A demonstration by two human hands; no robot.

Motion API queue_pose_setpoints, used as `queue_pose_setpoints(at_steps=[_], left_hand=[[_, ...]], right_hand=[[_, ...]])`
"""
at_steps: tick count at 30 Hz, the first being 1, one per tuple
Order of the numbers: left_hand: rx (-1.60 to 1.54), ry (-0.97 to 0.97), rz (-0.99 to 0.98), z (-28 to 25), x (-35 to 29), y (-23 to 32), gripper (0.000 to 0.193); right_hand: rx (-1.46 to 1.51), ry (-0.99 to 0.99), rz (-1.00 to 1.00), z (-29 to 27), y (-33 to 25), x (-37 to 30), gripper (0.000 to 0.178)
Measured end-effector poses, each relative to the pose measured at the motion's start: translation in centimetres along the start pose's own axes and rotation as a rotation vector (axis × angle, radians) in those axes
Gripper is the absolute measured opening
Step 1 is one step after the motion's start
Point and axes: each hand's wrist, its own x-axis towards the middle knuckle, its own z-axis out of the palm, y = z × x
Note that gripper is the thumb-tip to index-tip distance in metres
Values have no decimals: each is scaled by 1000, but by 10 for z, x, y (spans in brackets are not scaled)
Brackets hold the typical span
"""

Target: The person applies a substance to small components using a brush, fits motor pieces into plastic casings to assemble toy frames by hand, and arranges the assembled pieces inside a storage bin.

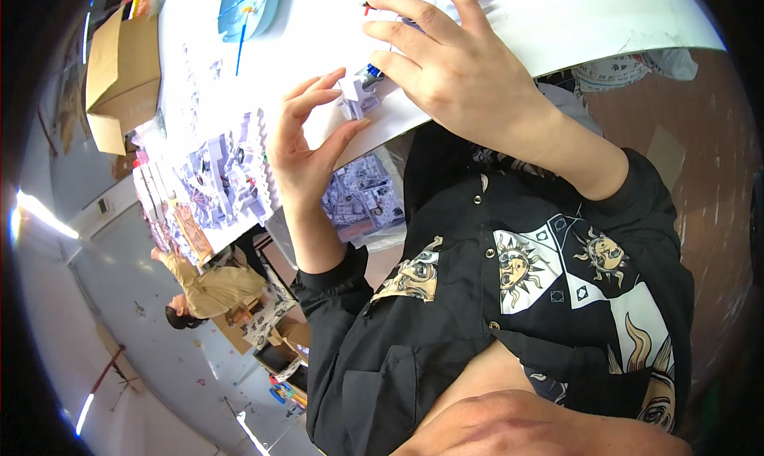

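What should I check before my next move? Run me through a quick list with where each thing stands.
1. Left hand has hold of the small white part: ok, it sits between thumb and fingertips.
2. Right hand has a grip on something: cannot tell, its palm faces away from view.
3. Blue tray is clear of both hands: ok, it stands apart on the white table.
4. White parts to the left are neatly ordered: not ok, they lie jumbled.
5. White part is undamaged: cannot tell, too small to judge.
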Motion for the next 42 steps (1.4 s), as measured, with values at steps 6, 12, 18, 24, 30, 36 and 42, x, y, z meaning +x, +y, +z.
queue_pose_setpoints(at_steps=[6,12,18,24,30,36,42], left_hand=[[100,-12,-27,1,1,9,46],[160,-12,-24,0,2,14,47],[317,-34,28,-3,5,16,48],[440,-73,102,-2,11,20,51],[458,-37,126,2,14,19,51],[522,-119,139,1,21,24,47],[513,-176,119,-4,27,28,42]], right_hand=[[33,168,-25,15,4,-3,22],[10,53,2,9,3,-1,22],[70,52,16,0,2,0,18],[60,72,65,-2,0,-2,16],[66,86,34,-3,2,-2,15],[116,120,16,1,4,-1,14],[139,296,61,16,1,2,15]])
